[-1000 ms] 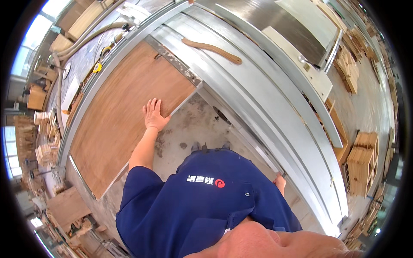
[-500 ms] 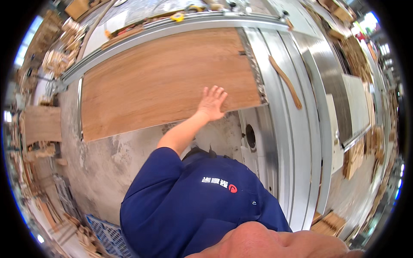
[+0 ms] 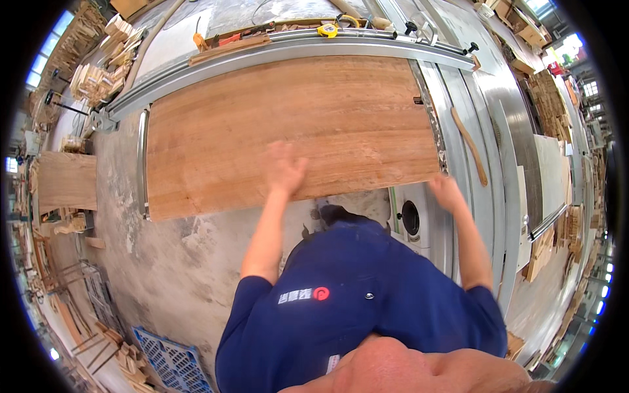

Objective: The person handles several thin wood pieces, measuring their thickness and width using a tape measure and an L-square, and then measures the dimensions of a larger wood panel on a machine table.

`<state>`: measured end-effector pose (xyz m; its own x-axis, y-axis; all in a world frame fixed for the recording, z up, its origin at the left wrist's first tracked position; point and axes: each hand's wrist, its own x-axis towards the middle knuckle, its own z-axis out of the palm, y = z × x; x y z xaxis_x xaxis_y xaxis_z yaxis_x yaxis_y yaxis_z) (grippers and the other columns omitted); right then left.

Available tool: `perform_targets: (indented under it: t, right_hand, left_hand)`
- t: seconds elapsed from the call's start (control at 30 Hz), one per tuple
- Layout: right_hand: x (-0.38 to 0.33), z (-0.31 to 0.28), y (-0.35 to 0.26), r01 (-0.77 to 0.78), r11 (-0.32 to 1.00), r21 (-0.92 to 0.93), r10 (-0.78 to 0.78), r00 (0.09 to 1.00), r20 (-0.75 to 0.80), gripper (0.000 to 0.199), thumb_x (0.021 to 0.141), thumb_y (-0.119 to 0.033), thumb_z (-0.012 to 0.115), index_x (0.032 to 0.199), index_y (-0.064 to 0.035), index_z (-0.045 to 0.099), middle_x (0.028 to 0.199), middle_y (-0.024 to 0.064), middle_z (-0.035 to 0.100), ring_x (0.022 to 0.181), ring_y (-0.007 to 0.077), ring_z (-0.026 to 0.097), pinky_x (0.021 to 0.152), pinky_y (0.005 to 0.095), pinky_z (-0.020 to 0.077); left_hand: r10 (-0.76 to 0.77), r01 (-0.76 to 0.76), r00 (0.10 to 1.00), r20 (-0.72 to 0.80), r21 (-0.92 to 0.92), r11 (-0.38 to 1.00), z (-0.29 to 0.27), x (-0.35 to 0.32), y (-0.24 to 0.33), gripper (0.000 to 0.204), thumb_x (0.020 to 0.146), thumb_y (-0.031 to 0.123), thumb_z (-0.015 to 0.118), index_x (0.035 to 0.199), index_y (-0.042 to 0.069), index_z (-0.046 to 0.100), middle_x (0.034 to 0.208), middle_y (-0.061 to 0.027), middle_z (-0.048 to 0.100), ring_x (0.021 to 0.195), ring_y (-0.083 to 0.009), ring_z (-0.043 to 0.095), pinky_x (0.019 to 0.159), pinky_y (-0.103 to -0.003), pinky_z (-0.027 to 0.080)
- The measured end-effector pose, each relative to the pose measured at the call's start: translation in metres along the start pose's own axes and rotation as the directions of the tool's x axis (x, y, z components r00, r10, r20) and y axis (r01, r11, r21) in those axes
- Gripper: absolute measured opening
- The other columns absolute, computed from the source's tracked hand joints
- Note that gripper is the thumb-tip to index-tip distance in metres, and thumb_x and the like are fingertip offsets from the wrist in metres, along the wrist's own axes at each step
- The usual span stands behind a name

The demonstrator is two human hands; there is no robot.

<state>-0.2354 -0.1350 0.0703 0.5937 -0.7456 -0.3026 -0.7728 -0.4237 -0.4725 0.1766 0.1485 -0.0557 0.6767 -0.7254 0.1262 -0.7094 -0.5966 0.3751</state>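
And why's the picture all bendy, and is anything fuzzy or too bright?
In the head view, the metal rail behind the wooden board bows because of the fisheye lens; in the head view, the left hand is blurry; in the head view, the window at upper left glares white.

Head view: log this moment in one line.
left hand: open, blurred, over wooden panel | right hand: at panel's near right corner | curved wooden stick: on grooved metal table

blurred left hand [image 3: 285,169] over the brown wooden board [image 3: 295,118], right hand [image 3: 447,192] by its near right corner
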Motion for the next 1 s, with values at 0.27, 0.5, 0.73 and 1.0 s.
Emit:
perform_targets:
  t: [0.27, 0.5, 0.73, 1.0]
  right_hand:
    - [0.342, -0.026, -0.175, 0.458, 0.885, 0.082, -0.394, 0.831, -0.391, 0.033, 0.091, -0.032, 0.066, 0.104, -0.0037, 0.076, 0.097, 0.0195, 0.076, 0.094, 0.038, 0.073, 0.084, 0.0453, 0.0559]
    - [0.502, 0.031, -0.303, 0.319, 0.925, -0.204, -0.377, 0.827, -0.417, 0.044, 0.094, -0.035, 0.065, 0.128, -0.0073, 0.07, 0.122, 0.023, 0.071, 0.117, 0.0409, 0.066, 0.099, 0.0502, 0.051]
    - [0.589, 0.032, -0.261, 0.24, 0.813, -0.531, -0.426, 0.867, -0.26, 0.041, 0.096, -0.036, 0.053, 0.125, -0.013, 0.07, 0.123, 0.02, 0.072, 0.116, 0.0405, 0.068, 0.096, 0.0542, 0.0533]
    - [0.571, -0.01, -0.272, 0.269, 0.694, -0.668, -0.653, 0.625, -0.428, 0.023, 0.097, -0.02, 0.051, 0.1, -0.008, 0.069, 0.095, 0.0193, 0.075, 0.089, 0.0443, 0.072, 0.078, 0.0564, 0.0547]
  left_hand:
    - [-0.479, 0.514, 0.856, -0.194, 0.232, 0.825, -0.076, -0.037, -0.162, 0.067, 0.098, 0.051, 0.057, 0.152, 0.012, 0.049, 0.164, -0.0112, 0.04, 0.155, -0.0308, 0.028, 0.127, -0.055, 0.015]
    - [-0.614, 0.633, 0.773, -0.157, 0.249, 0.733, -0.089, -0.05, -0.176, 0.068, 0.098, 0.052, 0.057, 0.152, 0.013, 0.048, 0.164, -0.0089, 0.039, 0.156, -0.0286, 0.027, 0.127, -0.056, 0.014]
    - [-0.683, 0.688, 0.722, -0.112, 0.22, 0.691, -0.109, -0.033, -0.165, 0.071, 0.097, 0.054, 0.057, 0.153, 0.012, 0.047, 0.166, -0.0086, 0.036, 0.158, -0.0278, 0.022, 0.129, -0.052, 0.011]
    - [-0.664, 0.676, 0.736, -0.132, 0.123, 0.726, -0.097, -0.035, -0.17, 0.073, 0.095, 0.053, 0.058, 0.154, 0.01, 0.046, 0.166, -0.0099, 0.035, 0.157, -0.0302, 0.021, 0.129, -0.053, 0.009]
